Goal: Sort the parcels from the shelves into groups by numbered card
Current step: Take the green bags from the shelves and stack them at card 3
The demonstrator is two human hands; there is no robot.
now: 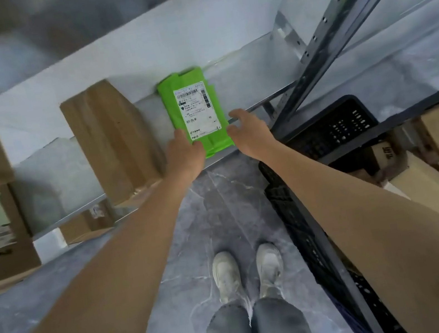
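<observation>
Hands at a green parcel [197,111] on the shelf [256,83]: the pick-up step.
Head view: parcel lies flat, label up, just beside a brown box [110,138], its near end at the shelf's front edge. Left hand [183,149] rests on the near left corner; whether its fingers have closed on it I cannot tell. Right hand [247,129] is slack-fingered at the right edge, holding nothing. Next, I judge, both must close, lift, then match the label to a card.

Grey marbled floor [218,201], pale shelf boards [248,73], grey metal upright [339,19] (slotted), black crate [336,122].
</observation>
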